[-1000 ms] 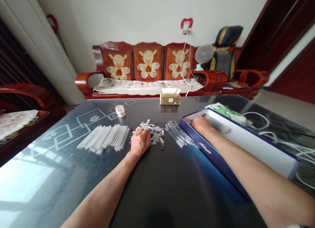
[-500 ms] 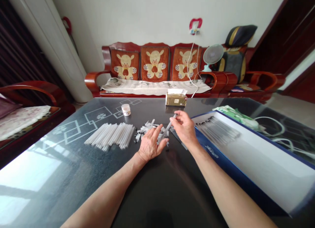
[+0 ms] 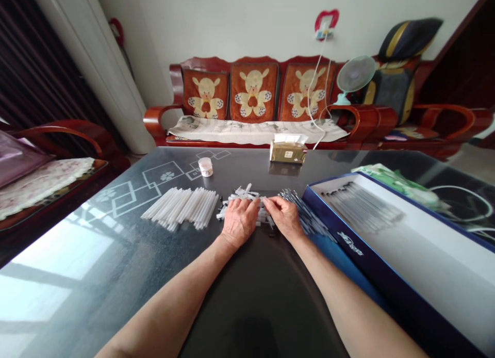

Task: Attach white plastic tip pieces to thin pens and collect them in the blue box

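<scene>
My left hand (image 3: 240, 221) is closed, its fingers curled over a loose pile of small white pen caps and black bits (image 3: 246, 192). Close beside it, my right hand (image 3: 285, 217) has thumb and forefinger pinched together, the tips almost meeting those of the left. A small pale piece shows between the two hands, too small to make out. Left of the pile lies a row of white translucent pen barrels (image 3: 181, 207). Thin dark refills (image 3: 311, 218) lie fanned out just right of my right hand, against a blue box.
The open blue box (image 3: 350, 244) with a white inside holds a row of clear pens with dark ends (image 3: 359, 206). A tissue box (image 3: 288, 150) and a small white tub (image 3: 205, 167) stand farther back. A green plastic package (image 3: 398, 185) lies beyond the blue box.
My right hand has come down from its raised position holding a clear pen tube, and now sits lower beside the left. My left fingers have curled in. The view has shifted slightly.
</scene>
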The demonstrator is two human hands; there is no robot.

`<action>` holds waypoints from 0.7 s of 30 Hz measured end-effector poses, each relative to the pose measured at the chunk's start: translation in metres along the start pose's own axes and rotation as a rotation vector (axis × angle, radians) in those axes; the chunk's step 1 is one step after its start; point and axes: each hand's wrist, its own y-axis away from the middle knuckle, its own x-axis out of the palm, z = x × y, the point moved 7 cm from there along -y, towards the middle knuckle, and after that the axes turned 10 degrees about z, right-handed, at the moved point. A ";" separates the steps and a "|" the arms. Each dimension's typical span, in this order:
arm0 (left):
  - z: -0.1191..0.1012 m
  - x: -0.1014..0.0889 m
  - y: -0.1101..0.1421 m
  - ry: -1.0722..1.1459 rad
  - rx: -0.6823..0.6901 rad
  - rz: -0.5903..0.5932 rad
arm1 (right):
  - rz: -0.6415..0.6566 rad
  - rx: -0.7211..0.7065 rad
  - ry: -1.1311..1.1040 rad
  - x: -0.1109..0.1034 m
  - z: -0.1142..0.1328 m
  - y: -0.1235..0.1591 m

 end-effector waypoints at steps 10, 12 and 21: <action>0.005 0.006 -0.001 0.061 -0.019 0.015 | 0.043 -0.090 0.115 0.007 0.004 0.002; 0.006 0.006 -0.002 0.081 -0.030 0.025 | 0.055 -0.091 0.085 0.008 0.004 0.001; 0.010 0.007 -0.002 0.117 -0.044 0.020 | 0.139 -0.192 -0.048 0.013 0.005 -0.002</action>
